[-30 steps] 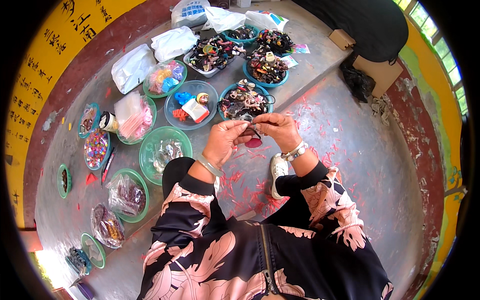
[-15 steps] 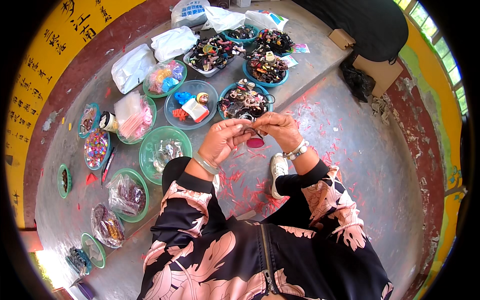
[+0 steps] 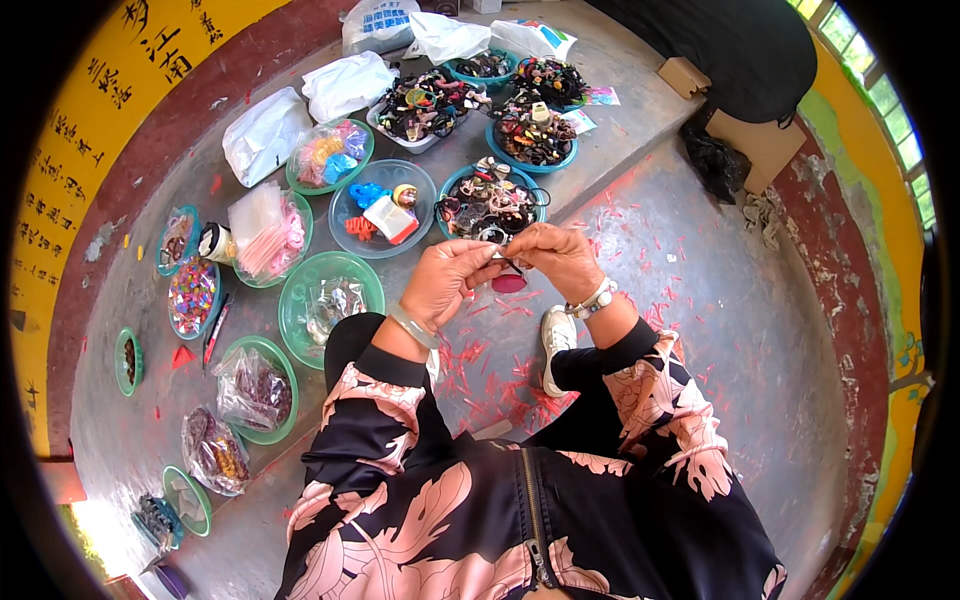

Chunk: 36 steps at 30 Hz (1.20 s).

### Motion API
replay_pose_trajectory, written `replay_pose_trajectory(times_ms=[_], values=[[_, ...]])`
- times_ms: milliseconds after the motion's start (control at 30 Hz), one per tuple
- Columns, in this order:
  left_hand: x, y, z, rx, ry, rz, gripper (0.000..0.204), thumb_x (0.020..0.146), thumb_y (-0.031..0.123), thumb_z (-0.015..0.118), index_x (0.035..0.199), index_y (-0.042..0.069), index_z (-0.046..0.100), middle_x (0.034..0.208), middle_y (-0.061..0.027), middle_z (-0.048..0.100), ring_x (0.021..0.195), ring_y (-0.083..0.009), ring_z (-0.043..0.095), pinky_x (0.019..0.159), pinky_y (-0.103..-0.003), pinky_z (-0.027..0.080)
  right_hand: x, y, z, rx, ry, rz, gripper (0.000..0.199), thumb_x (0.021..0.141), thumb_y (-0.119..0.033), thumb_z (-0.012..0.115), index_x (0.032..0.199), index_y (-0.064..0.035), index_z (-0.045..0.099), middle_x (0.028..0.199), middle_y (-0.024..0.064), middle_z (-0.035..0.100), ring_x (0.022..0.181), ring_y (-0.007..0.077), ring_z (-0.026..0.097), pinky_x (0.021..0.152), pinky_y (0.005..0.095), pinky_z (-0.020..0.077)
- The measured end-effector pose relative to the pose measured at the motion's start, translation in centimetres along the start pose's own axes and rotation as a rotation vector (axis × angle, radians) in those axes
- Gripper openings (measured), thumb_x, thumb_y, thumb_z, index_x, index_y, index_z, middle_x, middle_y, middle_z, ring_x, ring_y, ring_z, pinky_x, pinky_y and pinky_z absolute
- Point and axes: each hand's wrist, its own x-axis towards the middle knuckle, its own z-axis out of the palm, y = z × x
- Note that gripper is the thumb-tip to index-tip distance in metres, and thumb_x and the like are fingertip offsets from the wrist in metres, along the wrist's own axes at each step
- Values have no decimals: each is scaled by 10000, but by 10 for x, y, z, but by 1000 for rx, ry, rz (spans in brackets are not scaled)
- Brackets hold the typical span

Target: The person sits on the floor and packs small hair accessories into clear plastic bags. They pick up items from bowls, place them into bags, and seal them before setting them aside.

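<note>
My left hand (image 3: pixel 447 282) and my right hand (image 3: pixel 562 262) meet in front of me, fingertips pinched close together. Between them is a dark hair tie with a magenta disc (image 3: pixel 509 284) that hangs just below the fingers. The fingers hide most of its dark band. Just beyond the fingertips stands a teal basin (image 3: pixel 541 190) heaped with dark hair ties and small ornaments. A bracelet circles each wrist.
Left of my hands are a clear bowl (image 3: pixel 338 229) with blue and orange pieces and a green basin (image 3: pixel 290 312) holding a plastic bag. White bags (image 3: pixel 264 136) lie farther back. Red scraps (image 3: pixel 487 365) litter the lower floor around my white shoe (image 3: pixel 557 350).
My fingertips have drawn slightly closer together. The dark band's loop shows less than before, and the magenta disc sits a little higher, partly covered.
</note>
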Motion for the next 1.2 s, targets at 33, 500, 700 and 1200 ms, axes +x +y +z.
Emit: replay_pose_trajectory(times_ms=[33,500,700,1200], values=[[0,0,0,6,5,3,184,856,49,536,985,-77,571,950,-147,618,846,-191,624,760,-241,527,0,1,-2,-3,-10,-3,205,762,84,516,856,-19,667,804,36,589,732,104,556,663,236,457],[2,-7,1,121,91,157,179,863,81,539,954,-64,589,925,-130,625,813,-178,625,744,-244,526,3,3,8,131,84,176,223,789,-68,636,996,-2,584,855,26,619,771,82,566,678,224,466],[-2,-7,5,235,71,184,190,870,94,534,971,-56,591,933,-129,625,826,-195,628,746,-260,525,3,-1,7,190,110,232,105,776,-65,649,851,7,630,772,21,617,725,83,556,647,212,453],[-10,7,21,117,-57,207,229,883,98,511,1024,-74,566,1005,-146,602,874,-204,621,757,-264,521,3,-17,-1,-18,123,74,129,811,-116,619,844,5,650,754,32,616,711,100,553,643,235,444]])
